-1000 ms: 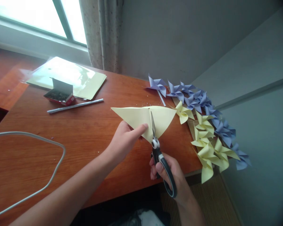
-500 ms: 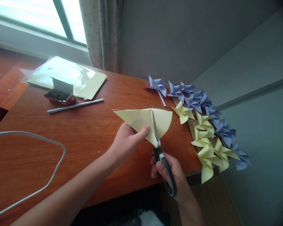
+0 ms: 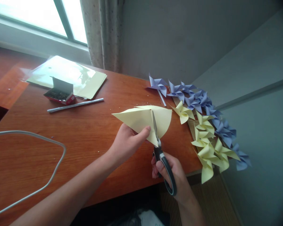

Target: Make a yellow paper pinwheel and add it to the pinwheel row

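The left hand [image 3: 126, 142] pinches the folded paper [image 3: 141, 121], held above the worktop [image 3: 85, 131]. Right hand [image 3: 172, 175] grips scissors [image 3: 160, 150], blades in the fold. The paper looks light and floppy; hold it close beside the cut.

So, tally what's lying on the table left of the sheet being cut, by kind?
Paper pack in clear sleeve: 1
Small open box: 1
White stick: 1
Grey cable: 1
Total: 4

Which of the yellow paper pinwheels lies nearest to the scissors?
The yellow pinwheel at the far end of the yellow row, beside the purple pinwheels; the other yellow ones lie farther right of the scissors.
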A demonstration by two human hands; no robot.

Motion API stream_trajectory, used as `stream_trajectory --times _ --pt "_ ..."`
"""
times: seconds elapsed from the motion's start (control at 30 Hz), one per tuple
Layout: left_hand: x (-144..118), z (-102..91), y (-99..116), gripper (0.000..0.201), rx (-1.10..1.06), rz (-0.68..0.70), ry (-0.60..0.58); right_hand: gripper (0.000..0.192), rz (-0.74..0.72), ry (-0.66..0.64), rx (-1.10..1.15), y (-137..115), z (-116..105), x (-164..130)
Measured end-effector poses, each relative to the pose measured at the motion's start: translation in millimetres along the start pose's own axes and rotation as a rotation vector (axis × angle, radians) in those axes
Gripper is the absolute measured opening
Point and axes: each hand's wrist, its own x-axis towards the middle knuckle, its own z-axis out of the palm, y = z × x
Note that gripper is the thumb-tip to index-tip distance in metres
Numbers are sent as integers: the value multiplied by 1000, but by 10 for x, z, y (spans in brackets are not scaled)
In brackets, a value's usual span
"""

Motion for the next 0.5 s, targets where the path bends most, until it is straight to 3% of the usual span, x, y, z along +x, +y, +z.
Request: stream_trajectory --times 0.5 --pt "3 10 -1 11 22 59 12 44 12 24 -21 14 -22 -2"
